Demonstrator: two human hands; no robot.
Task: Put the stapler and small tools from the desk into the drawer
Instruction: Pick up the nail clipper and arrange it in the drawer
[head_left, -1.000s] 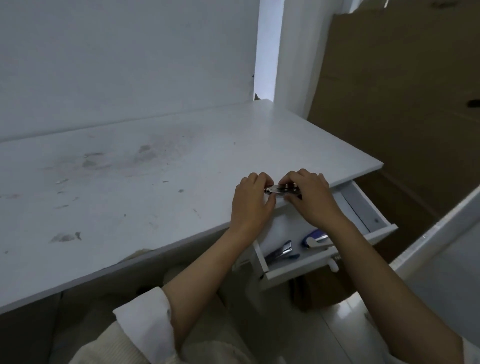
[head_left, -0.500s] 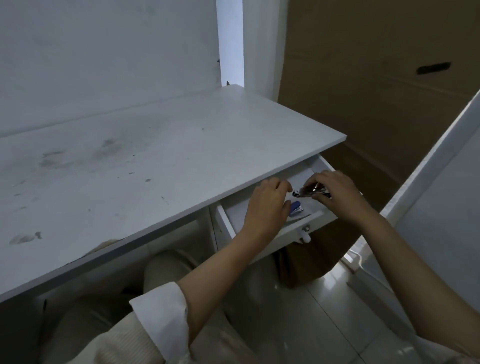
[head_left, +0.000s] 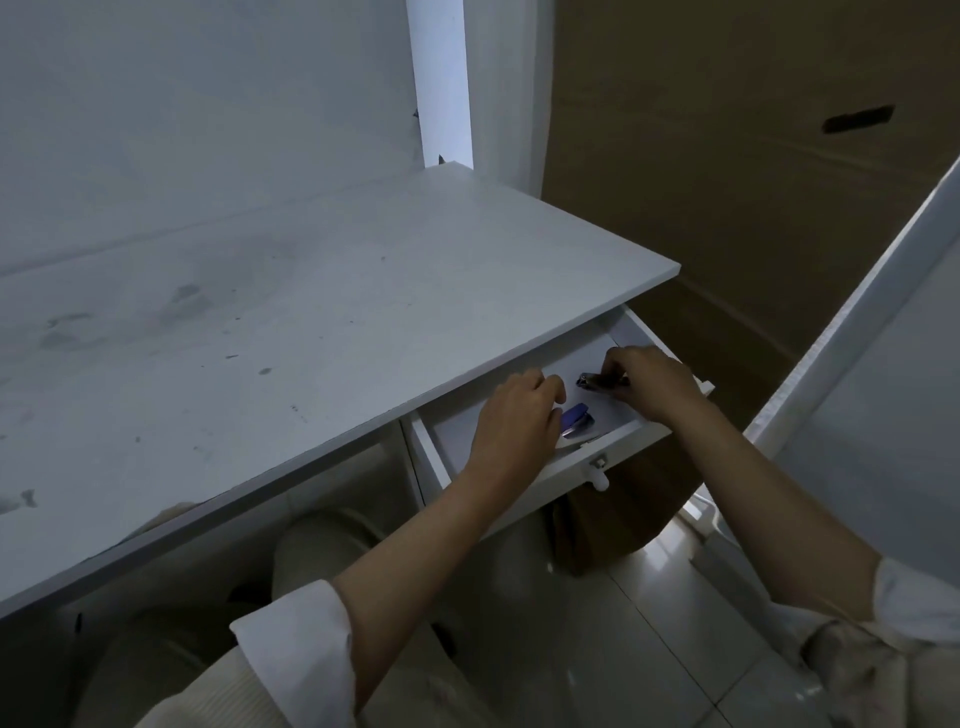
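Scuffed and bare, the white laminate desk top (head_left: 311, 322) overhangs a pulled-out shallow white drawer (head_left: 608, 447). Over its open interior a small dark metal tool (head_left: 600, 383) is pinched in the fingers of the right hand (head_left: 657, 382). Just beside it, the left hand (head_left: 519, 415) is held loosely curled with nothing in it, partly covering a blue stapler (head_left: 576, 420) that lies inside the drawer.
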